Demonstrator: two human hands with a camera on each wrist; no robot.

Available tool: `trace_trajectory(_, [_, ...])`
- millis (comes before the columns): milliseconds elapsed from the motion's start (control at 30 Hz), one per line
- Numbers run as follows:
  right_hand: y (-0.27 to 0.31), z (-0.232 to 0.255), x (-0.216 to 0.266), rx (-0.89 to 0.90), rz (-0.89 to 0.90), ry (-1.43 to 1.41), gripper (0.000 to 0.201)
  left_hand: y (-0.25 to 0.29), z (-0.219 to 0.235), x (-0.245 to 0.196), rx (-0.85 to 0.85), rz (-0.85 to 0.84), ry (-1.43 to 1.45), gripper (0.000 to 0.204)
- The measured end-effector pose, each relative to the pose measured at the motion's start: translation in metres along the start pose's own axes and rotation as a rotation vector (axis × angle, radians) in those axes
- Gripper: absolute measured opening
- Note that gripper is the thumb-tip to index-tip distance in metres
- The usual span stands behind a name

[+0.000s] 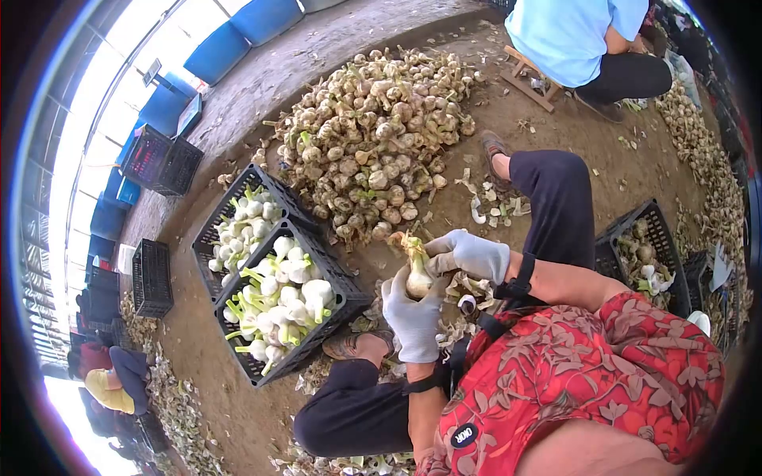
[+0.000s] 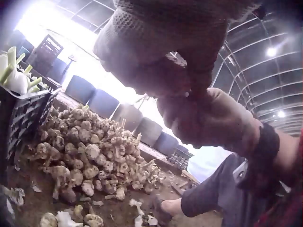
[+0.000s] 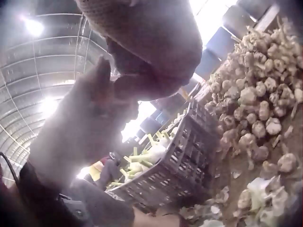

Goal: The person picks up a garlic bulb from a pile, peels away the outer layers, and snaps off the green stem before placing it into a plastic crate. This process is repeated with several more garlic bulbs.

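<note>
Both hands wear pale grey gloves and meet over one garlic bulb (image 1: 419, 279) in front of the lap. My left hand (image 1: 413, 321) grips the bulb from below, its fingers curled round the whitish lower part. My right hand (image 1: 475, 255) pinches it from the other side, thumb and fingers at the bulb near its dry brown top (image 1: 411, 244). In the left wrist view the right hand (image 2: 208, 118) shows below the left; the bulb is mostly hidden by the gloves. Bits of peeled skin (image 1: 468, 289) lie on the ground under the hands.
A large heap of unpeeled garlic (image 1: 373, 135) lies ahead. Two black crates (image 1: 337, 313) of cleaned white garlic stand to the left, and another crate (image 1: 675, 289) is at the right. Someone in a light blue shirt (image 1: 559, 36) sits at a low wooden stool (image 1: 528, 79).
</note>
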State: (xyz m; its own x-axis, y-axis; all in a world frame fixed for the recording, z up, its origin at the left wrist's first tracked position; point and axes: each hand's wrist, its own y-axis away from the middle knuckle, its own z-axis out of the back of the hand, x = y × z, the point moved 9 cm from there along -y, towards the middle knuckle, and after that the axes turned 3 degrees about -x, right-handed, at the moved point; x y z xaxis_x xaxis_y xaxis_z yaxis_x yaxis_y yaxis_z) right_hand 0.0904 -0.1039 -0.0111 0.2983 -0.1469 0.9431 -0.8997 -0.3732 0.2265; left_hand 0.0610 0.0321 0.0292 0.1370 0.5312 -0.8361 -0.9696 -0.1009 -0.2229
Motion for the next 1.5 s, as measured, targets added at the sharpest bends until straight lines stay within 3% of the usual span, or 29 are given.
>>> trace_trajectory(67, [-0.004,0.0,-0.009,0.004,-0.039,0.022,0.037,-0.001,0.005,-0.004,-0.039,-0.036,-0.04,0.061])
trace_trajectory(133, [-0.002,-0.011,0.012,-0.026,-0.033,0.156,0.04,0.001,0.01,-0.013,-0.118,-0.115,-0.095,0.067])
trace_trajectory(233, [-0.008,-0.008,0.0,0.006,0.067,-0.025,0.032,0.008,0.002,0.01,-0.021,0.206,0.408,0.064])
trace_trajectory(300, [-0.006,-0.004,0.005,0.029,0.118,-0.114,0.022,0.01,-0.012,0.018,0.091,0.317,0.769,0.054])
trace_trajectory(400, [-0.005,-0.001,-0.006,-0.019,-0.009,-0.019,0.021,0.017,-0.034,0.017,0.343,0.533,1.293,0.051])
trace_trajectory(433, [-0.008,-0.002,-0.005,-0.02,0.111,0.066,0.02,0.02,-0.045,0.021,0.441,0.597,1.54,0.052])
trace_trajectory(467, [-0.008,0.003,-0.016,-0.077,0.076,0.194,0.022,0.022,-0.053,0.02,0.542,0.658,1.788,0.053])
trace_trajectory(500, [-0.006,0.001,-0.017,-0.097,0.077,0.143,0.024,0.023,-0.056,0.039,0.392,0.736,1.623,0.056])
trace_trajectory(600, [0.003,0.0,-0.012,-0.128,0.02,0.006,0.022,0.02,-0.046,0.065,0.127,0.651,1.24,0.056])
trace_trajectory(633, [0.007,0.0,-0.01,-0.136,-0.009,-0.039,0.021,0.012,-0.038,0.055,0.153,0.483,1.188,0.05])
trace_trajectory(767, [0.02,-0.006,0.012,-0.106,-0.052,0.096,0.022,0.014,-0.023,0.045,-0.004,0.317,0.844,0.042])
trace_trajectory(867, [0.016,-0.003,0.018,-0.178,0.026,0.376,0.027,0.014,-0.024,0.043,-0.073,0.21,0.699,0.041])
trace_trajectory(900, [0.02,-0.001,0.02,-0.256,-0.043,0.412,0.028,0.015,-0.023,0.041,-0.075,0.174,0.688,0.044])
trace_trajectory(1000, [0.013,0.001,0.02,-0.41,0.144,0.752,0.024,0.018,-0.021,0.037,-0.077,0.153,0.599,0.046])
trace_trajectory(1100, [-0.003,0.006,0.01,-0.413,0.105,0.781,0.022,0.022,-0.025,0.042,-0.042,0.248,0.648,0.049])
trace_trajectory(1233, [0.0,0.012,0.004,-0.411,0.169,0.664,0.025,0.018,-0.027,0.035,-0.021,0.449,1.066,0.052])
trace_trajectory(1267, [0.001,0.012,0.002,-0.4,0.171,0.637,0.025,0.017,-0.029,0.044,0.048,0.425,1.087,0.049])
trace_trajectory(1367, [0.006,0.002,0.006,-0.344,0.138,0.53,0.025,0.016,-0.029,0.048,0.044,0.472,1.123,0.043])
trace_trajectory(1500, [0.018,-0.018,0.025,-0.342,0.453,0.64,0.022,0.02,-0.032,0.057,-0.005,0.474,1.18,0.05])
